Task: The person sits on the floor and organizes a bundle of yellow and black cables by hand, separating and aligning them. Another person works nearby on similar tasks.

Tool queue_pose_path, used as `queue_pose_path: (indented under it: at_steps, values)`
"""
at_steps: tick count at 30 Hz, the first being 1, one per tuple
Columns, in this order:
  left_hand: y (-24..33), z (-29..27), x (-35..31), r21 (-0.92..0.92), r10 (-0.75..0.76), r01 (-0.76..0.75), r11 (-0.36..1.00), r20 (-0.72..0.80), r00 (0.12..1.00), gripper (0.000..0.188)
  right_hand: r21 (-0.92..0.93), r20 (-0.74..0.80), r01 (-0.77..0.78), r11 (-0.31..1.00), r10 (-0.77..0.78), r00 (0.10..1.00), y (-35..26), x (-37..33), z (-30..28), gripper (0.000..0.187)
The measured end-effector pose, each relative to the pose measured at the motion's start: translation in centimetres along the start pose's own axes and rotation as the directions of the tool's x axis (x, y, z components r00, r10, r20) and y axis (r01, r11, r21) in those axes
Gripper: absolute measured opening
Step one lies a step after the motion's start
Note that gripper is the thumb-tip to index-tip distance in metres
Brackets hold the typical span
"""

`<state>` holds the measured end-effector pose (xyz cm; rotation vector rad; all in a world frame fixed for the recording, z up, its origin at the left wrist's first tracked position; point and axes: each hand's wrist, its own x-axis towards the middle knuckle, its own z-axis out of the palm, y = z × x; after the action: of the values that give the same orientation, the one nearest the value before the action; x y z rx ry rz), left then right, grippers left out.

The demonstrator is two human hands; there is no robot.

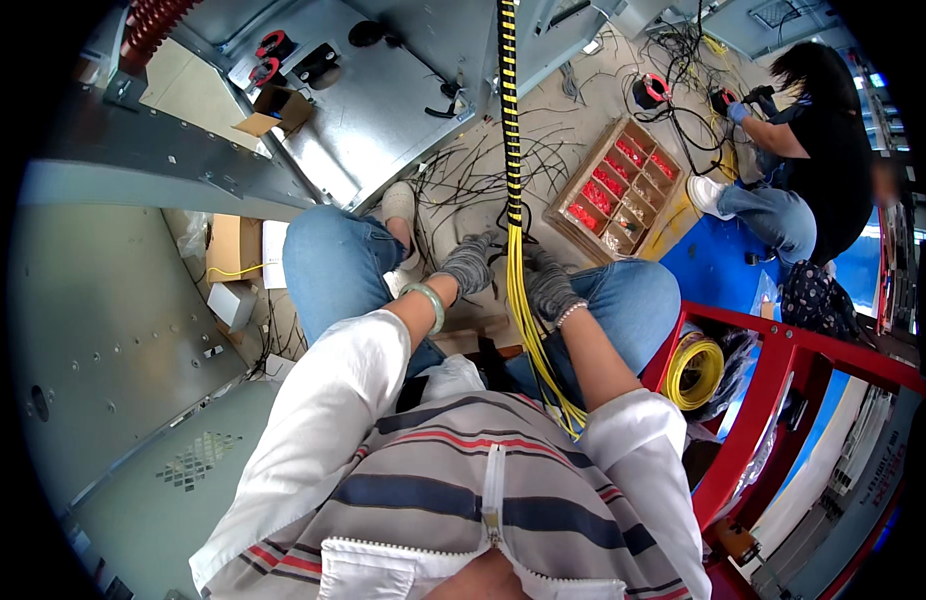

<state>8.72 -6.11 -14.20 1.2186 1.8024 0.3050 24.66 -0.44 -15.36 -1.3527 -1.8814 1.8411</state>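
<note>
A bundle of yellow wires (518, 290) hangs down in front of me and trails over my lap. Its upper part is wound in black spiral wrap (510, 120), with yellow showing between the turns. My left hand (470, 265), in a grey glove, is closed just left of the wrap's lower end, on a thin black strip. On the other side of the wires, my right hand (551, 288), also gloved in grey, has its fingers curled. Its fingertips are partly hidden by the bundle, and what they hold cannot be made out.
A divided wooden box (613, 190) of small red and pale parts stands ahead right. Black cable offcuts litter the floor. Metal cabinet panels (123, 310) rise at left. A red frame (773, 370) and a yellow wire coil (693, 370) are at right. A co-worker (828, 150) crouches far right.
</note>
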Motion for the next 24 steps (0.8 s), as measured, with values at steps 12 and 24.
queue_pose_path:
  at_steps: [12, 24]
  values:
    - [-2.5, 1.6, 2.4, -0.362, 0.004, 0.043, 0.931, 0.130, 0.992, 0.023, -0.627, 0.063, 0.061, 0.776, -0.027, 0.998, -3.9, 2.2, -0.6, 0.026]
    - [1.8, -26.3, -25.0, -0.303, -0.208, -0.471, 0.828, -0.947, 0.245, 0.024, -0.570, -0.269, -0.164, 0.805, 0.006, 0.963, -3.0, 3.4, -7.3, 0.023]
